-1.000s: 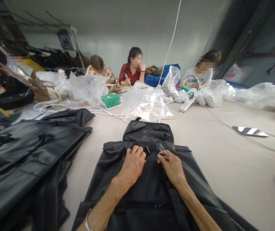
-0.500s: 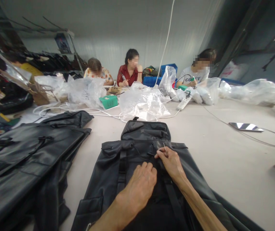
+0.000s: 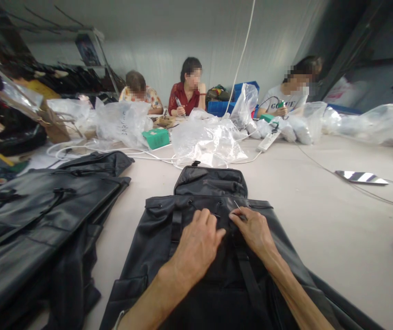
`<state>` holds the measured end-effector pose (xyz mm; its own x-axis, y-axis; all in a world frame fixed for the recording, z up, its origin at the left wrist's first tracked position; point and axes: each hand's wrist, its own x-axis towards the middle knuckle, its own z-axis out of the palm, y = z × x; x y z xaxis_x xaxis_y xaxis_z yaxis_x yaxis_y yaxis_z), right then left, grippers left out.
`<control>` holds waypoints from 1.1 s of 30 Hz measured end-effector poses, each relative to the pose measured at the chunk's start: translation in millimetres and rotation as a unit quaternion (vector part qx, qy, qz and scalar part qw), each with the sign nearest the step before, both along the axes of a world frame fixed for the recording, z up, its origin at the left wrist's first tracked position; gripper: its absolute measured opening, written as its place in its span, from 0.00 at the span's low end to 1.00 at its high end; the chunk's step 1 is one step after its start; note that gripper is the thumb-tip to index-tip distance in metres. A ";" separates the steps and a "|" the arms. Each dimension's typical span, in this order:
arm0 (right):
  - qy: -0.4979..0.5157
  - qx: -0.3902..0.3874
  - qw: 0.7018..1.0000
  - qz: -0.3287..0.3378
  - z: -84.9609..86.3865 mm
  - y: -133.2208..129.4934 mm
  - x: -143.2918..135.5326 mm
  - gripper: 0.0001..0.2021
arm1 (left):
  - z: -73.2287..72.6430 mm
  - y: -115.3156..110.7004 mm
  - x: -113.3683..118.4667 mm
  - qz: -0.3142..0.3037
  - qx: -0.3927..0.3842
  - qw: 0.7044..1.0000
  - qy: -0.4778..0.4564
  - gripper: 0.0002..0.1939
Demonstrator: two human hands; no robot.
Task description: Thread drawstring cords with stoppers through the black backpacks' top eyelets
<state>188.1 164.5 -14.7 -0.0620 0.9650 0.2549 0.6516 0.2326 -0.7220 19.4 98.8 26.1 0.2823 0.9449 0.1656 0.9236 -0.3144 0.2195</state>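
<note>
A black backpack point(image 3: 213, 293) lies on the table before me, its top flap point(image 3: 211, 180) folded away toward the far side. Metal eyelets run along its upper edge, and a dark cord passes near them. My left hand point(image 3: 198, 240) is over the middle of the bag, fingers curled down by the cord; what they pinch, if anything, is hidden. To its right, my right hand point(image 3: 253, 227) is closed in a pinch on a thin metal pin-like tool point(image 3: 237, 206), whose tip points up and left.
More black bags point(image 3: 45, 215) lie at the left. Clear plastic bags point(image 3: 205, 140), a green box point(image 3: 156, 138) and a power strip point(image 3: 268, 141) stand along the far side. A phone point(image 3: 361, 178) and cable lie at the right. Several people sit across the table.
My left hand has moved up the bag toward the cord, its thumb now out to the right. My right hand has shifted slightly right, and the tool leans more to the left.
</note>
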 end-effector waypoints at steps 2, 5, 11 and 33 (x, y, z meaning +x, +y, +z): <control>-0.010 0.008 1.000 0.000 -1.3 -0.7 -0.4 0.12 | -3.6 11.3 -9.2 0.055 -0.018 0.998 0.021 0.09; -0.009 0.034 0.999 -0.005 -0.6 -3.3 -2.0 0.13 | -15.9 20.4 -16.9 0.034 -0.053 0.996 0.057 0.09; 0.044 0.072 0.996 0.036 8.4 -8.9 -7.9 0.08 | -13.1 7.6 -12.2 -0.064 -0.086 0.992 0.069 0.19; -0.106 0.182 0.964 0.164 0.1 -26.1 -24.1 0.10 | 0.3 -20.2 -25.9 -0.123 -0.111 0.961 -0.221 0.20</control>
<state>164.0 138.4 -14.6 -0.4355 0.7340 0.5212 0.6240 0.6634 -0.4130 -6.4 78.6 26.4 0.4506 0.8842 0.1228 0.6279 -0.4117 0.6605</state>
